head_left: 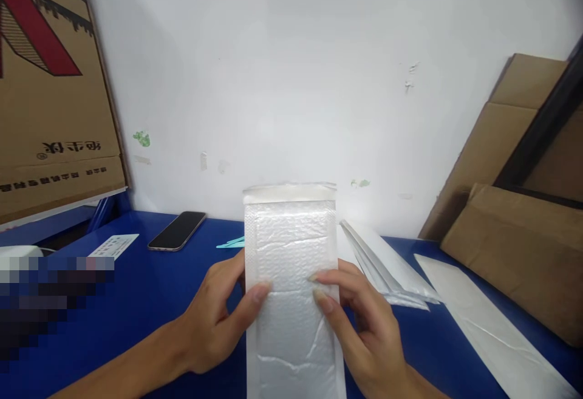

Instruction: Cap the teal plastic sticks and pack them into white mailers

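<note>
A white padded bubble mailer [291,253] stands upright before me, its sealed-looking flap edge at the top and a few creases across its face. My left hand [218,314] grips its left edge, thumb on the front and fingers hidden behind. On the right edge, my right hand [368,326] holds it too, with thumb and index fingertip on the front face and the other fingers partly behind. The lower end of the mailer runs out of the picture.
Behind my right hand lies a stack of white mailers [387,265], with a single flat mailer [492,326] farther right. A phone [177,231], a printed card [115,245] and light-blue pieces [231,242] rest on the blue table [150,302]. Cardboard boxes [514,259] stand at the right; a large carton [54,107] at left.
</note>
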A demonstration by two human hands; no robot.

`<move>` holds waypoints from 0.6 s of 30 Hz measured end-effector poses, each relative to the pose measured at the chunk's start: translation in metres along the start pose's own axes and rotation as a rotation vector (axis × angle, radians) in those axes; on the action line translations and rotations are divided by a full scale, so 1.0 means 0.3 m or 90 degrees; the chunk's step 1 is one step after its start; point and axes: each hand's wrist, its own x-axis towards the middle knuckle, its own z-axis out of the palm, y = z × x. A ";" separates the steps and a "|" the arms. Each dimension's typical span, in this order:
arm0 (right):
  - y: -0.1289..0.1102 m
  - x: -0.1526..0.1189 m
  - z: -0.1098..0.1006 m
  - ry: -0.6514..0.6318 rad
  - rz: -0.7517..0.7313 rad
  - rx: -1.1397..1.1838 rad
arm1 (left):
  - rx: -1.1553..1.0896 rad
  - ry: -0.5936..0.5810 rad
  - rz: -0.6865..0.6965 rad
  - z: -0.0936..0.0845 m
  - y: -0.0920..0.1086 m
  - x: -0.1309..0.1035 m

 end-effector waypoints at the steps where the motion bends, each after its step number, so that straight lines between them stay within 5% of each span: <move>1: -0.004 -0.001 0.002 0.001 0.009 0.007 | -0.006 -0.005 -0.017 0.001 0.003 0.000; 9: 0.015 0.055 -0.016 0.009 0.321 0.174 | -0.259 -0.074 -0.257 0.011 -0.026 0.011; 18: 0.071 0.095 -0.030 -0.083 0.365 0.146 | -0.220 -0.118 -0.390 0.034 -0.073 0.002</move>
